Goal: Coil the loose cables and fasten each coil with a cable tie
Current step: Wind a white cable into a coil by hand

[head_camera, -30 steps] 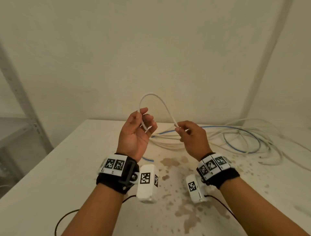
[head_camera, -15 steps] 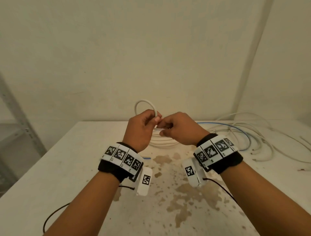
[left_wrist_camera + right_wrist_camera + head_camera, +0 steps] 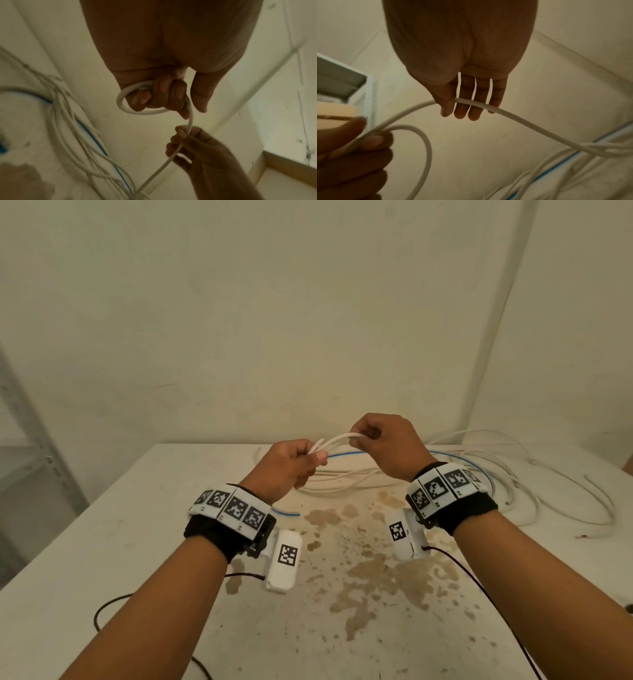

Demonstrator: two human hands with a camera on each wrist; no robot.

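Observation:
A white cable point(image 3: 337, 438) stretches between my two raised hands above the table. My left hand point(image 3: 291, 465) grips a small loop of the white cable point(image 3: 130, 108) in its curled fingers. My right hand point(image 3: 383, 440) is higher and to the right, fingers curled round the same white cable point(image 3: 488, 106), which runs down from it to the pile. My right hand point(image 3: 192, 147) also shows below the loop in the left wrist view. The loose pile of white cables point(image 3: 342, 481), with a blue cable point(image 3: 346, 454) among them, lies on the table behind my hands. No cable tie shows.
The white table point(image 3: 120, 542) has brown stains point(image 3: 363, 573) in its middle. More loose cable loops point(image 3: 548, 491) spread to the back right. A grey metal shelf frame point(image 3: 37, 446) stands at the left. Walls close the back and right.
My hands, close together half a second ago, have drawn apart. The right hand has risen and slid right along the cable; the upright loop above the left hand is now folded into its grip.

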